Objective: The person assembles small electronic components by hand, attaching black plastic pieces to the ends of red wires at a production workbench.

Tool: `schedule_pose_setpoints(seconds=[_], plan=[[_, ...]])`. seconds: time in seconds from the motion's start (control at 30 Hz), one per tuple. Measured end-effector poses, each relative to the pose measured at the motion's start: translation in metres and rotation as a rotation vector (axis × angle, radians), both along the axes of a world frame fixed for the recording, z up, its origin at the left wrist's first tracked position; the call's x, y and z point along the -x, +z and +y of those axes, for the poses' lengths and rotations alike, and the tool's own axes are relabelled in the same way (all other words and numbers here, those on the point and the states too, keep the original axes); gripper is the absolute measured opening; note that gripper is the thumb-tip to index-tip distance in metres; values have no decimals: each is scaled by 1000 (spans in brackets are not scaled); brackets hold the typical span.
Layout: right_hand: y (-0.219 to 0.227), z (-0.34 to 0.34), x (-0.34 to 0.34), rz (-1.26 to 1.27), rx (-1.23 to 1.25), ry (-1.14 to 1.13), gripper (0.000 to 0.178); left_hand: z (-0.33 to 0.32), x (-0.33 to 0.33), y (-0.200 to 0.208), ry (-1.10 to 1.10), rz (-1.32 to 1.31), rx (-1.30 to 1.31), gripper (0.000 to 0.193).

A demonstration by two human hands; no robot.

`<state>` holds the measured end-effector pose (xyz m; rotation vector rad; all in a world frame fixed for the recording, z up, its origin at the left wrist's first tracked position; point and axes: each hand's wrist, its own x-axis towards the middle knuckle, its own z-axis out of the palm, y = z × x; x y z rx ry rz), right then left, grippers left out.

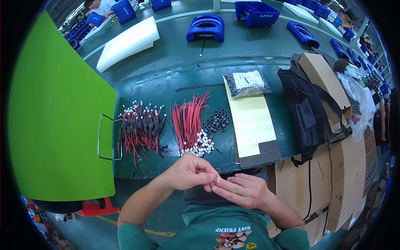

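Observation:
My left hand (189, 171) and my right hand (245, 191) meet just off the near edge of the green work table (166, 66). Both hands are closed, fingertips pinched together around something too small to make out. Beyond my left hand lies a bunch of red and black wires (187, 118), their white connectors toward me. To its left rests a pile of wires with black sleeved middles (141, 125) and white connectors. Small black rings (216, 121) are heaped right of the bunch.
A yellow sheet (252, 121) bears a clear bag of black parts (248, 85). At right are a black mesh bag (306, 112) and cardboard boxes (300, 179); at left stands a green chair back (62, 116). Farther off are white foam (129, 43) and a blue plastic housing (206, 28).

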<state>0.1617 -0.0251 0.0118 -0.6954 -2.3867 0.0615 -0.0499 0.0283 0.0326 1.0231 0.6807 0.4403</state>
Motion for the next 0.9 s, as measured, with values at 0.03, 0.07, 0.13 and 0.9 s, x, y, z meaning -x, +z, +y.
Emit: schedule_pose_setpoints(seconds=[0.03,0.07,0.13,0.9], plan=[[0,1,0,6,6,-5,36,0,0,0,-1,-1,-1,12],[0,1,0,6,4,-6,36,-1,0,-1,0,16,-43,13],[0,0,1,15,22,-14,36,-2,-1,-1,1,31,-87,13],[-3,-1,5,-32,109,-83,36,-11,-8,-3,141,251,-483,10]])
